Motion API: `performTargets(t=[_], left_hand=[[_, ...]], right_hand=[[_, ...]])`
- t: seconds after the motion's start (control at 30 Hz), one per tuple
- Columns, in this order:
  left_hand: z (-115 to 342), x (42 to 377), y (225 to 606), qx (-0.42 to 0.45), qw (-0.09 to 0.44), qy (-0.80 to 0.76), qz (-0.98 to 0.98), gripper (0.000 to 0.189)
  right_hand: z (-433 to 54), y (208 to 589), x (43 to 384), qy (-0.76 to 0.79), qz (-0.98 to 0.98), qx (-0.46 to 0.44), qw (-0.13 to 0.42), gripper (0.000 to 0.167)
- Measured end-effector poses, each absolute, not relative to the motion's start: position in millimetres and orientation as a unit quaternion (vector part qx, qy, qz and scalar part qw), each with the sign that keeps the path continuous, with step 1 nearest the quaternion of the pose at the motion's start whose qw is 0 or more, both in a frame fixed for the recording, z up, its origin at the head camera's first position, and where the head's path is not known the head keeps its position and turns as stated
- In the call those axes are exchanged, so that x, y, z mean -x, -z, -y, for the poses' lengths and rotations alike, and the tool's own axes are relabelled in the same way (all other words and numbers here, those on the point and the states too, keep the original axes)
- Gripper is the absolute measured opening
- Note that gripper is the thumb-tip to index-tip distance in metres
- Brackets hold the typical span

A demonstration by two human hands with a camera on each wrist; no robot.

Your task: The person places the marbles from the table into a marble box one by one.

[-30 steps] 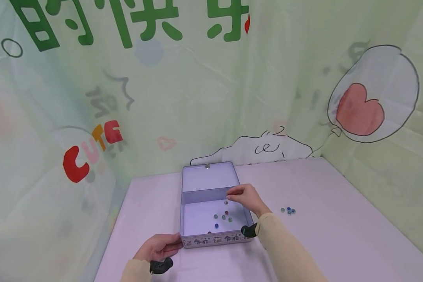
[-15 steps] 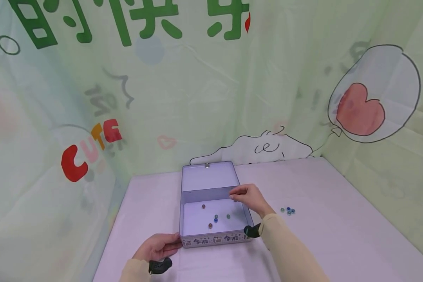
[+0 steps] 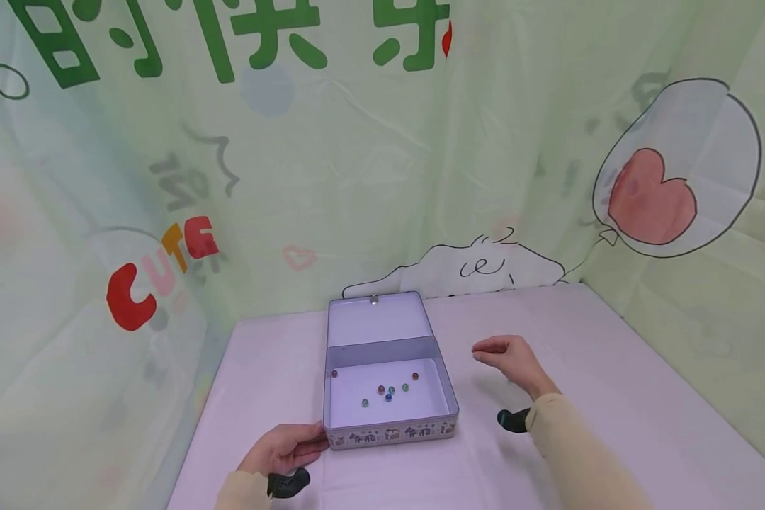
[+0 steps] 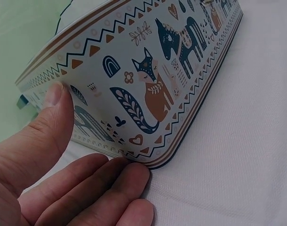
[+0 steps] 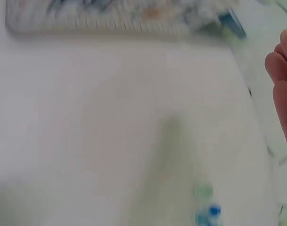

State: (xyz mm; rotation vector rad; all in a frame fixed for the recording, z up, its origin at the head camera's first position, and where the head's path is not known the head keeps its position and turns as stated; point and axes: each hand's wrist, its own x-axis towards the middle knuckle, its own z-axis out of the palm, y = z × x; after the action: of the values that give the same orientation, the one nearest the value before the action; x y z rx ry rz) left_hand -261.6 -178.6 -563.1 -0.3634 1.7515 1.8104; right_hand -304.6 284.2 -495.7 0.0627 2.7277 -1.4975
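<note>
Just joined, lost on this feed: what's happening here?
A person's left hand touches the near left corner of a patterned tin, its lid open. Seven small marbles show inside. The right hand is above the table, right of the tin, with nothing visible in it. In the right wrist view, blurred green and blue marbles lie on the table.

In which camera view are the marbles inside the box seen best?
The head view: it looks down into the open box, showing seven marbles inside. Both wrist views show the box's outside, but none of those marbles.
</note>
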Motion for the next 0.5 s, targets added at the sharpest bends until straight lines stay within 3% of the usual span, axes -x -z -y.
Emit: performTargets(t=[0.23,0.5], left_hand=[[178.9,259.3,555.4,0.128,0.301,-0.674,-0.662,0.033],[177.4,255.3,554.8,0.130,0.307,-0.677,-0.656,0.031]], right_hand=[[-362.6,506.4,280.1,0.444,-0.895,-0.042,0.011,0.042],[-389.2,531.0,277.9,0.414,-0.908,-0.056,0.011,0.037]])
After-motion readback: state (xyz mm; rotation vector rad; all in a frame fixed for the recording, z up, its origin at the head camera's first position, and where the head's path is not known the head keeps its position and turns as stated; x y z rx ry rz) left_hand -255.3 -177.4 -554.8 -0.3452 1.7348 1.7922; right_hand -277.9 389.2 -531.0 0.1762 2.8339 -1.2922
